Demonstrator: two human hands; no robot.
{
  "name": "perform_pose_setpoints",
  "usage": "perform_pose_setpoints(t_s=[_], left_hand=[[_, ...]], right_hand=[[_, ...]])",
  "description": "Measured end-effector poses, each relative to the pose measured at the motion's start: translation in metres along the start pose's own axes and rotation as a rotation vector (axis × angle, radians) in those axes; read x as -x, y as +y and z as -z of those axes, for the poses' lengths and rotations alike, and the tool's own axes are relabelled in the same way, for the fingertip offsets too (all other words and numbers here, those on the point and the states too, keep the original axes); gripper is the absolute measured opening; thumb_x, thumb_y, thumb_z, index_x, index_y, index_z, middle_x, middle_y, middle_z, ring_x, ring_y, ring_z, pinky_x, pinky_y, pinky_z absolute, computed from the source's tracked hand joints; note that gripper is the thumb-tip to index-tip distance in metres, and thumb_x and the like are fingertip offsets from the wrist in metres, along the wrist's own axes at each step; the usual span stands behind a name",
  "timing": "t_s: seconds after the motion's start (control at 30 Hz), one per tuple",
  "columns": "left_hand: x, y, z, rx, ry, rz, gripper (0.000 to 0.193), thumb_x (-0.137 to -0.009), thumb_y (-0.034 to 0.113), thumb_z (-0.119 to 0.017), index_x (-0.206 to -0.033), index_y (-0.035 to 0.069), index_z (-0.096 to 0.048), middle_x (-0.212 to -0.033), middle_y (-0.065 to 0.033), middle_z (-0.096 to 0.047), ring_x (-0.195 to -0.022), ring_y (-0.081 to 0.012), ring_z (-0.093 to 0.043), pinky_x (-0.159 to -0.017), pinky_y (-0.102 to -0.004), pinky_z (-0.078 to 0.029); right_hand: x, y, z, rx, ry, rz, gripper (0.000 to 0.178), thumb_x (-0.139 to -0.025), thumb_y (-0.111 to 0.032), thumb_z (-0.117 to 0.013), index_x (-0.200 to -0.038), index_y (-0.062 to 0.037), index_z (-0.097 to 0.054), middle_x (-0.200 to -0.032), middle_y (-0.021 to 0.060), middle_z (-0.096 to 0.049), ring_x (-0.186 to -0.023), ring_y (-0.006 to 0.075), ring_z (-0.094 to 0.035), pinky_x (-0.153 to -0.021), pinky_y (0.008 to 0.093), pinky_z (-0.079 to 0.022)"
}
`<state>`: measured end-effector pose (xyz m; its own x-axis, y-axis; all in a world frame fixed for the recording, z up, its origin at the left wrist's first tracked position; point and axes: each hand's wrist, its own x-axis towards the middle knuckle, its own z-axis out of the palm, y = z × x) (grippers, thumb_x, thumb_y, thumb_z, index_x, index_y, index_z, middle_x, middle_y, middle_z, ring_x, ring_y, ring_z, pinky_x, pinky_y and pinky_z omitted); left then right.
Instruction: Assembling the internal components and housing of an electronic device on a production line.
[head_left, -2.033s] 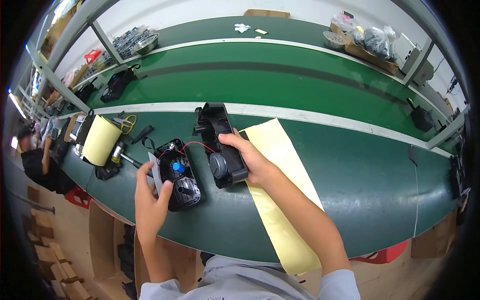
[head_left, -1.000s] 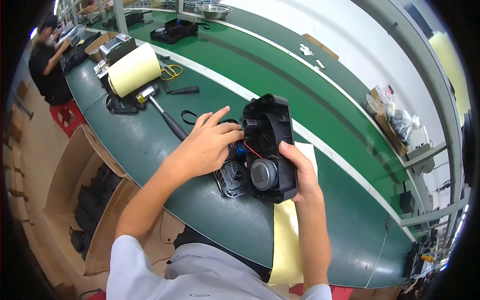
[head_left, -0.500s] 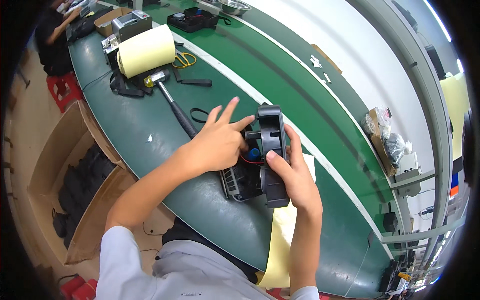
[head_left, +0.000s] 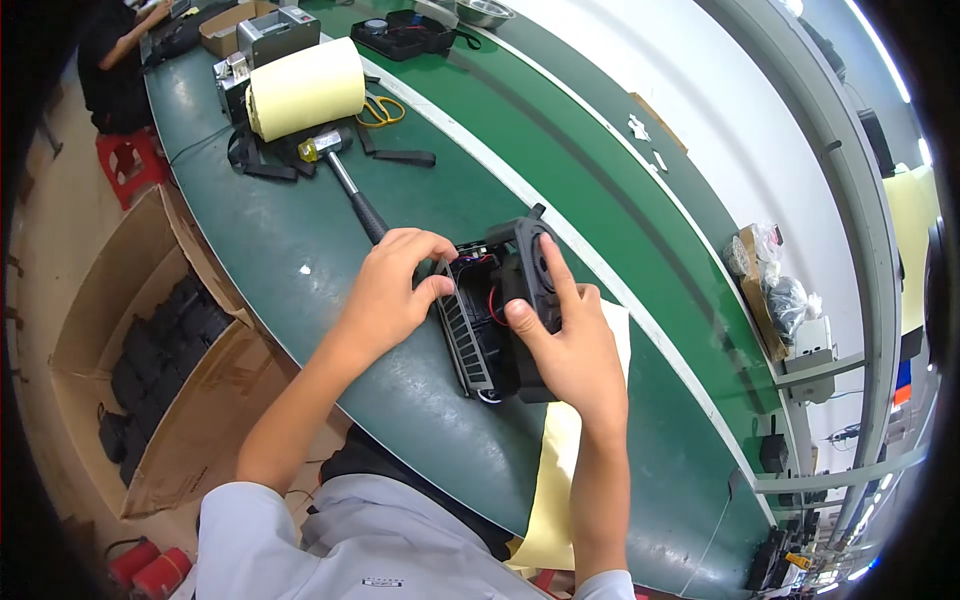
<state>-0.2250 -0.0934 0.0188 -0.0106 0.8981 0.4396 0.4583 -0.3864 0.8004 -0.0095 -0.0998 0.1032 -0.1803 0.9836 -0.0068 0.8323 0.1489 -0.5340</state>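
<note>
We are holding a half-open black box [head_left: 490,335] at the green table [head_left: 320,320]. Our left hand [head_left: 388,290] is pinching its left edge; our right hand [head_left: 578,352] is gripping its right half. A hammer [head_left: 367,213] is lying farther, leftward.

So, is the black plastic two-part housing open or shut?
Open: the right hand holds one black half at a slant, leaving a gap through which a thin red wire and the dark inside show.

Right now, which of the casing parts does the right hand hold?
The black shell farthest right, shown from its outer side; the left hand touches the slotted part, farther left.
</note>
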Motion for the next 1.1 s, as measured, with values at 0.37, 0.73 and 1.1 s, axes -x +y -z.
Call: perform_pose_setpoints(t_s=[0.37,0.73,1.1], left_hand=[[0.014,-0.002,-0.016,0.167,0.144,0.150,0.049,-0.073,0.016,-0.084,-0.114,0.006,-0.060,-0.101,-0.0069,-0.074,-0.114,-0.0302,-0.061,-0.101,-0.0439,-0.042],[0.014,-0.007,-0.017,0.047,0.144,0.030,0.050,-0.074,0.019,-0.085,-0.115,0.003,-0.061,-0.104,-0.0123,-0.074,-0.108,-0.0298,-0.068,-0.102,-0.0409,-0.044],[0.016,-0.008,-0.019,-0.023,0.157,0.060,0.049,-0.072,0.016,-0.086,-0.113,0.004,-0.061,-0.105,-0.0100,-0.074,-0.116,-0.0305,-0.064,-0.102,-0.0418,-0.044]], right_hand=[[0.005,-0.021,-0.003,0.144,0.013,0.035,0.082,-0.080,-0.058,-0.076,-0.151,-0.0252,-0.050,-0.122,0.0341,-0.053,-0.101,0.0454,-0.066,-0.087,0.0460,-0.055],[0.005,-0.019,-0.003,0.284,0.065,0.106,0.084,-0.074,-0.064,-0.076,-0.147,-0.0304,-0.054,-0.128,0.0322,-0.054,-0.105,0.0453,-0.066,-0.089,0.0472,-0.054],[0.002,-0.017,-0.008,0.259,0.004,0.096,0.083,-0.073,-0.060,-0.080,-0.147,-0.0306,-0.054,-0.128,0.0349,-0.052,-0.110,0.0479,-0.062,-0.093,0.0494,-0.052]])
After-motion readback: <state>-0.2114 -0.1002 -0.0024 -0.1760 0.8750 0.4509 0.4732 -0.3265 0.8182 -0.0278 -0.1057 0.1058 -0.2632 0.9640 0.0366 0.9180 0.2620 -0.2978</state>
